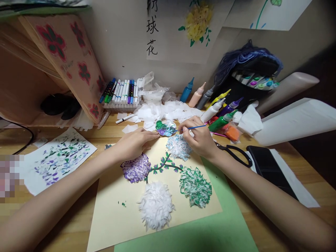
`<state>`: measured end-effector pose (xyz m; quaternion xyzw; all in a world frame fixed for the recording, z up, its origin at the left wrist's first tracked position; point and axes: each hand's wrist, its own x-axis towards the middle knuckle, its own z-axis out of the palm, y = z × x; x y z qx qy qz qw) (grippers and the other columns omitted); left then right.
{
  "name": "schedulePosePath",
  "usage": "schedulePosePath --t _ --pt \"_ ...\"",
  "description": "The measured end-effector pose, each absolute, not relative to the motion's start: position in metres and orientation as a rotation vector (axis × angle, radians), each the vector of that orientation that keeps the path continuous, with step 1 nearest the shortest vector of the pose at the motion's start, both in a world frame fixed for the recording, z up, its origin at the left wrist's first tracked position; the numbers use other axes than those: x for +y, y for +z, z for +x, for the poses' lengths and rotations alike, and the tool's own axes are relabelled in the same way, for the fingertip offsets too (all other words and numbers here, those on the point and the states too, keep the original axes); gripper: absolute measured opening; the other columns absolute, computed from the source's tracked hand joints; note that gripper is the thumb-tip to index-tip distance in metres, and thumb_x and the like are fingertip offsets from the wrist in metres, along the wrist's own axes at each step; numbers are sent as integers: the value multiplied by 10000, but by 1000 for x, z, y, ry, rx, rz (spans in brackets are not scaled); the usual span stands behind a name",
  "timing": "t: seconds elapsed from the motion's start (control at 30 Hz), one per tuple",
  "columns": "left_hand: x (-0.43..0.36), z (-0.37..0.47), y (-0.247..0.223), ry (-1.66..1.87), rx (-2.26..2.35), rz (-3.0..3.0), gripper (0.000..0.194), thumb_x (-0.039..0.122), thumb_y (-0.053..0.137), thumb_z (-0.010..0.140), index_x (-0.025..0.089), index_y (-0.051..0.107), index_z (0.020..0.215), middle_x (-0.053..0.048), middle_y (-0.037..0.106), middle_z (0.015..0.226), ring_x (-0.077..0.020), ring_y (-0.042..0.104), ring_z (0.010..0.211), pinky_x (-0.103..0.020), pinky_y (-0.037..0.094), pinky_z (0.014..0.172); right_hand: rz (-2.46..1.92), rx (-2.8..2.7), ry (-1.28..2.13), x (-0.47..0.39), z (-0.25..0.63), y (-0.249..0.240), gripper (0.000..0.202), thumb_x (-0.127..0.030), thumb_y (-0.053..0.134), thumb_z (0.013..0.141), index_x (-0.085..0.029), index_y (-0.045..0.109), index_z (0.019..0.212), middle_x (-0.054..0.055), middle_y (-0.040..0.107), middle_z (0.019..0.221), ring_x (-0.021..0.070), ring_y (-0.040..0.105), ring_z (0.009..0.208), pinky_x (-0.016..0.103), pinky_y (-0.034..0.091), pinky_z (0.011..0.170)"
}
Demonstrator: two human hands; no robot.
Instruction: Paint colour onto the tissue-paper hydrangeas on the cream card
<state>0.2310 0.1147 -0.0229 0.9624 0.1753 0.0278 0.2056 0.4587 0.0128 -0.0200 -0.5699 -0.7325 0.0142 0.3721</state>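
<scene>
My right hand (196,136) pinches a thin paintbrush (195,127) with a blue handle, its tip at a small flower-shaped paint palette (166,128) smeared with green, purple and blue. My left hand (135,141) has its fingers stretched out to the palette's left edge, seeming to touch it. Below the hands lies a cream sheet (112,217) with a painted branch (165,162). Around the branch sit ruffled paper flowers: a light-blue-tinged one (180,146) by my right hand, a purple one (136,168) under my left wrist, a green one (195,186) and a white one (156,205).
White paper scraps (160,112) and a marker rack (120,92) stand behind. Paint bottles (220,120), scissors (236,154) and a black case (270,168) are on the right. A paint-blotted sheet (63,161) lies left. A green sheet (204,231) is underneath.
</scene>
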Motion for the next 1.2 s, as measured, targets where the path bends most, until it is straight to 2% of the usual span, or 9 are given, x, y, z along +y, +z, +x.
schedulePosePath --t 0.2,0.47,0.73,0.93,1.2 --pt "115 231 -24 89 494 2674 573 76 428 865 294 505 1389 -8 584 1381 -243 548 1089 -370 467 842 -1473 -1839 78 15 459 -21 205 -206 415 905 -253 581 795 29 641 758 226 545 814 379 413 750" --pt "115 231 -23 73 492 2686 548 83 435 867 261 520 1378 -22 573 1393 -242 543 1126 -359 458 874 -1507 -1735 150 17 461 -23 224 -234 409 941 -239 592 810 23 652 759 206 570 810 360 420 767" --pt "115 231 -23 93 484 2665 527 109 446 871 252 531 1371 -47 586 1377 -253 554 1127 -377 465 875 -1494 -1555 347 16 465 -25 254 -266 416 948 -212 618 803 25 665 769 192 614 803 355 433 786" --pt "117 231 -24 78 483 2666 541 106 447 866 262 521 1379 -44 581 1383 -259 546 1128 -384 470 868 -1444 -1376 414 8 474 -27 258 -303 434 942 -209 617 786 16 665 721 178 635 748 330 459 741" --pt "116 231 -21 23 516 2676 522 138 447 891 271 496 1392 -33 564 1402 -248 547 1115 -356 473 845 -1519 -1457 440 7 472 -32 234 -304 428 948 -207 614 843 26 674 784 188 622 807 330 441 756"
